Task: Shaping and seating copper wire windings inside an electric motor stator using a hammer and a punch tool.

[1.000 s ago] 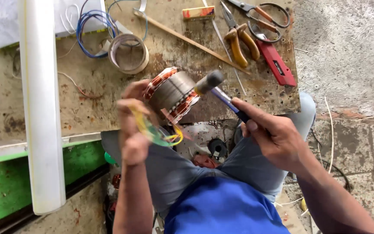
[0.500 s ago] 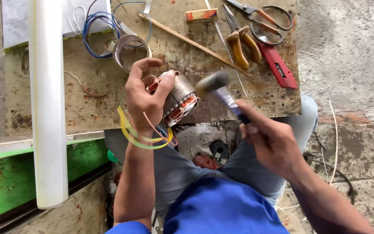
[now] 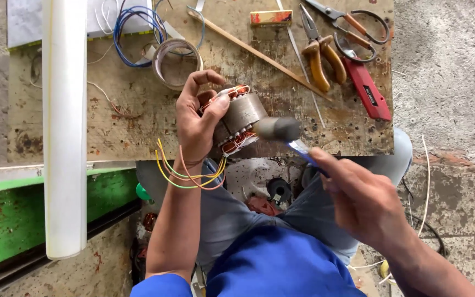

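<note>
left hand [image 3: 196,124] clasps motor coil [image 3: 237,118] | right hand [image 3: 361,201] grips hammer [image 3: 281,131] | bench [image 3: 138,110]: one pliers [image 3: 322,58], one scissors [image 3: 353,22], one tape roll [image 3: 176,61]

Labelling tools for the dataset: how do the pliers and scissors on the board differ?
The pliers have yellow grips and shut, pointed jaws; the scissors have dark loop handles and long blades. The pliers lie whole on the board; the scissors' tip runs out of frame. Both lie untouched, side by side.

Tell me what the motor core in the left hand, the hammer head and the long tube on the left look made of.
Motor core: dull grey steel, apparently, with orange-brown copper-looking windings at both ends. Hammer head: smooth, dark grey, likely metal, though blurred. Long tube: matte, even white, probably plastic pipe.
</note>
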